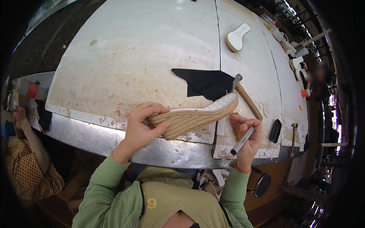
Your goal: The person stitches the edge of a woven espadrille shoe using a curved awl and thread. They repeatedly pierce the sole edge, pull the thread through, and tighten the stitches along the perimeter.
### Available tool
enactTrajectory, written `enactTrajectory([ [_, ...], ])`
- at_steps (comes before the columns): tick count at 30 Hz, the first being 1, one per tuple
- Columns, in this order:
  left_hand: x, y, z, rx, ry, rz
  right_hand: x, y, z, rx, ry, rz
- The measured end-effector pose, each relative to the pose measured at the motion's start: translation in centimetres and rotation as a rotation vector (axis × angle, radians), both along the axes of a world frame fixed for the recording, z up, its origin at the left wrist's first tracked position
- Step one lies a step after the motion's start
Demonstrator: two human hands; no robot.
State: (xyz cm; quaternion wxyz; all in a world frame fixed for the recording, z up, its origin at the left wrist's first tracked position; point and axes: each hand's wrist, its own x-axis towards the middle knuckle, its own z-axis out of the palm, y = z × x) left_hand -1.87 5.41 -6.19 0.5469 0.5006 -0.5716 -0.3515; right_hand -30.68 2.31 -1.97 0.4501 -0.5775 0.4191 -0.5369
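Note:
My left hand [142, 129] grips the thick heel end of a wedge shoe sole [194, 121], fingers on top and thumb on its near side. The sole has tan braided rope around its side and a white upper face, and it is tilted above the table's near edge. Just off the toe end, my right hand [249, 137] is closed around a short silver metal tube-like tool [242, 140], its dark end toward me. Its fingertips are close to the sole's toe, and I cannot tell whether they touch it. Behind the sole lies a black cloth [205, 81].
A hammer [249, 100] with a wooden handle lies beside the cloth. Farther back on the white table [144, 45] is another sole [237, 38]. To the right are a black brush-like object [275, 131] and a second hammer [294, 140]. Other people sit at far left and far right.

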Motion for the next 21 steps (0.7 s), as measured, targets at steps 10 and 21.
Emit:
enactTrajectory([
  [10,0.2,0.0,0.5,0.171,0.083,-0.007,-1.2,1.6,-1.0,0.068,0.319,-0.031],
  [21,-0.4,-1.0,0.6,0.068,0.019,-0.071,-8.9,-1.2,-2.4,0.165,0.69,-0.369],
])
